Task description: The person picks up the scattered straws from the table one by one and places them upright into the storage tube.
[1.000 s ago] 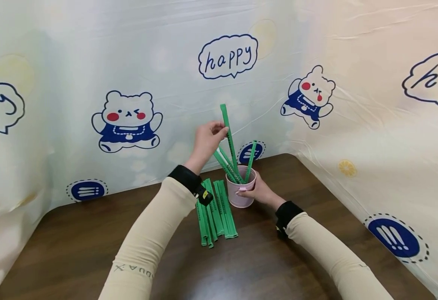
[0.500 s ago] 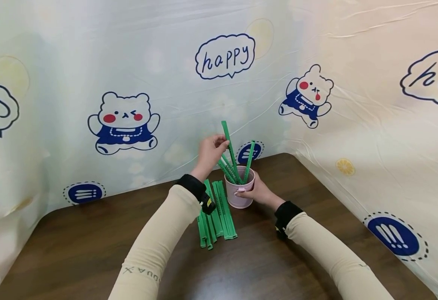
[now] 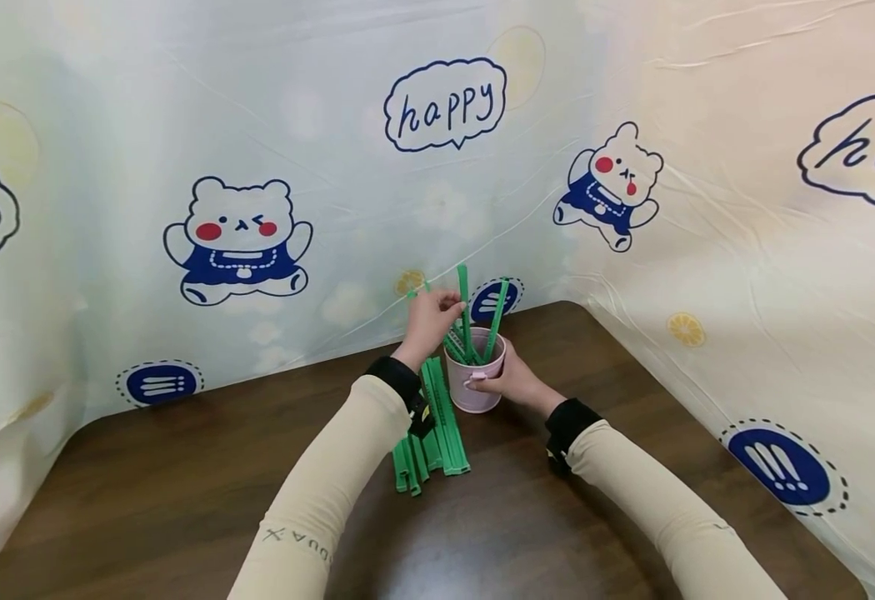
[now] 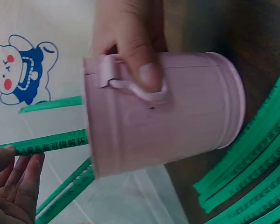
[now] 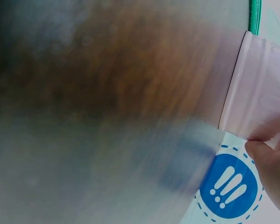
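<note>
My left hand (image 3: 432, 323) pinches a green wrapped straw (image 3: 463, 285) between thumb and fingers. That straw stands nearly upright, its lower end inside a small pink bucket (image 3: 473, 393). Dark printed characters run along its wrapper (image 4: 60, 142) in the left wrist view. My right hand (image 3: 520, 382) grips the bucket from the right, the thumb over its handle (image 4: 140, 91). Another straw (image 3: 497, 321) leans to the right in the bucket, and a couple more lean left, partly behind my left hand. A few green tips show just above that hand.
Several more green wrapped straws (image 3: 447, 429) lie side by side on the brown table (image 3: 542, 517), left of the bucket and partly under my left wrist. A printed cloth (image 3: 347, 167) with bears and speech bubbles hangs behind the table and along its right side.
My left hand has come down with the straw, lowering it deeper into the bucket. The right hand keeps its hold on the bucket. The head view has shifted slightly.
</note>
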Tool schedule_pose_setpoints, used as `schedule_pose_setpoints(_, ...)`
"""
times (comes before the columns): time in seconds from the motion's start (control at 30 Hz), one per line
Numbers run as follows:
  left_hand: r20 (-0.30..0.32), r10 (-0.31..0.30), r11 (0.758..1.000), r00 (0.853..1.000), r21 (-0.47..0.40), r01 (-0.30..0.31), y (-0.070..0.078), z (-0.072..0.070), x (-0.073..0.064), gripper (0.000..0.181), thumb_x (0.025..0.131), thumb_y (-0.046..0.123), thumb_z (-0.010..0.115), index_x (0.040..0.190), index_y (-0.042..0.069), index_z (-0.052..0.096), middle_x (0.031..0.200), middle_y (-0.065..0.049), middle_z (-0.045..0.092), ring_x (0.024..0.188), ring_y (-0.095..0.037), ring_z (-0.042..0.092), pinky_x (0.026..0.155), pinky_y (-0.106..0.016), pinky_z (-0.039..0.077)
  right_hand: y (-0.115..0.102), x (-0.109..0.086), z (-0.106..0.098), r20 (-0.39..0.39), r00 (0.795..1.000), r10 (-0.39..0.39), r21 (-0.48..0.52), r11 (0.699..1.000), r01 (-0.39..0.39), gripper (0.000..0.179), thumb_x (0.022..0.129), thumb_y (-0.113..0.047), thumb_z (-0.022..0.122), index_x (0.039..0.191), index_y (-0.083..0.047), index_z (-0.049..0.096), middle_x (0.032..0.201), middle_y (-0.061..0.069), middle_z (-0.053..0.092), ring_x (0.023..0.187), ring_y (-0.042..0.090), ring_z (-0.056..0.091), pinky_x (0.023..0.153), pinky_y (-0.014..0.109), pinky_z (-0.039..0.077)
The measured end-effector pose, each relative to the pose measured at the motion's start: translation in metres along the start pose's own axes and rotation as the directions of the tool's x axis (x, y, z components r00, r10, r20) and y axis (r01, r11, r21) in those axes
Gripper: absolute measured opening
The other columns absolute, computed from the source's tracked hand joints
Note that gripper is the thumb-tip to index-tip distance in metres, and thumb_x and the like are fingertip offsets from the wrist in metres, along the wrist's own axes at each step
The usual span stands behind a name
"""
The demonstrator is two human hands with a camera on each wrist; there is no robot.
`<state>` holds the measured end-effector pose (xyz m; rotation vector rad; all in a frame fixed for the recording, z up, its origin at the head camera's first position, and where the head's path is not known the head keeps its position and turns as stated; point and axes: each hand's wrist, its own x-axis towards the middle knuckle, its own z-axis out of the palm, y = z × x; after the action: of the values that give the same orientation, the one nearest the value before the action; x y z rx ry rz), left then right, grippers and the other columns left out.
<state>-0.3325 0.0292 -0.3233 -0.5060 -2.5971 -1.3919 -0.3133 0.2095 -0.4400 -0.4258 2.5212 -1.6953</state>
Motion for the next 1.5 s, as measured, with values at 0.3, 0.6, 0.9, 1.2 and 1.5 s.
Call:
schedule_pose_setpoints(0.3,0.015,-0.088,0.996,0.996,-0.017,0.089,-0.007,0.008,0.000,0.028,0.101,0.016,0.065,0.124,0.001,0.072,0.116,-0.021,0.075,0.095,-0.036,0.075,0.080,-0.037,0.062,0.000,0.000,0.002,-0.013,1.000,-0.025,-0.013,1.000,0.025,0.096,0.087,-0.008,0.078,0.155,0.007,0.013,0.152,0.032,0.038,0.138,0.045,0.046,0.120,0.060,0.039)
schedule_pose_setpoints(0.6,-0.016,-0.039,0.999,0.999,0.002,0.039,0.003,-0.007,0.001,0.035,0.102,0.015,0.062,0.134,0.002,0.066,0.121,-0.021,0.074,0.110,-0.033,0.072,0.090,-0.041,0.060,-0.001,0.000,0.004,0.004,1.000,-0.016,-0.004,1.000,0.016,0.096,0.088,-0.009,0.079,0.156,0.003,0.013,0.153,0.029,0.038,0.139,0.044,0.045,0.121,0.060,0.038)
schedule_pose_setpoints(0.9,-0.096,0.023,1.000,0.995,-0.015,-0.025,0.031,-0.073,0.002,0.037,0.105,0.023,0.060,0.139,0.007,0.062,0.130,-0.018,0.069,0.118,-0.030,0.067,0.100,-0.040,0.056,0.000,0.000,0.003,-0.002,1.000,-0.004,-0.002,1.000,0.004,0.099,0.086,-0.010,0.081,0.156,0.003,0.013,0.154,0.029,0.037,0.141,0.043,0.044,0.122,0.060,0.037)
schedule_pose_setpoints(1.2,-0.173,-0.043,0.998,0.984,0.034,0.050,0.002,-0.127,-0.008,0.034,0.104,0.021,0.060,0.133,0.003,0.067,0.120,-0.022,0.074,0.105,-0.034,0.073,0.089,-0.036,0.061,-0.005,0.001,-0.002,0.002,1.000,0.008,0.001,1.000,-0.008,0.099,0.087,-0.009,0.080,0.157,0.002,0.010,0.156,0.029,0.035,0.142,0.044,0.042,0.123,0.061,0.034)
schedule_pose_setpoints(1.5,-0.006,-0.179,0.983,0.984,0.052,0.179,-0.050,-0.127,-0.022,0.040,0.104,0.017,0.058,0.139,-0.002,0.060,0.128,-0.027,0.070,0.105,-0.035,0.075,0.085,-0.032,0.064,-0.004,0.000,0.000,0.015,1.000,0.000,-0.007,1.000,0.000,0.098,0.088,-0.010,0.080,0.156,-0.001,0.011,0.156,0.027,0.035,0.141,0.043,0.043,0.123,0.062,0.035)
